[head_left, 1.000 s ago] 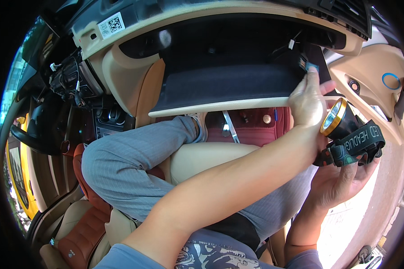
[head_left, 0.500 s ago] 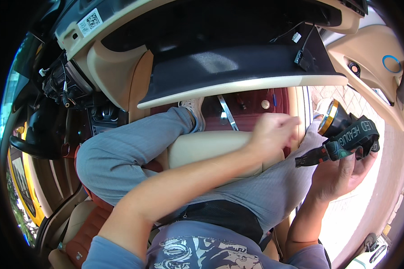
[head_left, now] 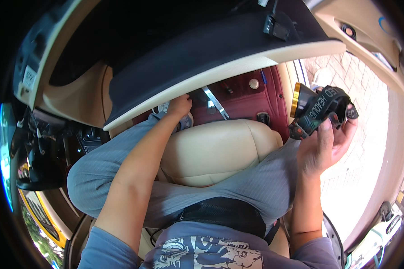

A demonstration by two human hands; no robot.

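Observation:
My right hand (head_left: 321, 150) grips a headlamp (head_left: 307, 103) by its dark elastic strap, to the right of the seat. The lamp has a black body and a gold rim, which points left. Low by my shoe (head_left: 187, 122), under the pale edge of the dashboard, is my left hand (head_left: 180, 106). Its fingers are curled, and whatever may be in them is hidden. Right of that hand, a flat silver bar with a notched end (head_left: 216, 104) lies on the dark red floor mat (head_left: 244, 101).
The dashboard edge (head_left: 229, 67) slants overhead, with a black connector (head_left: 276, 29) on a cable above it. A round pale object (head_left: 254, 84), a blue pen-like stick (head_left: 263, 77) and a black object (head_left: 263, 119) lie on the mat. The beige seat (head_left: 206, 152) is between my legs.
My left hand has moved left and down from beside the headlamp to my shoe. My right hand still holds the headlamp. The whole view has shifted and turned.

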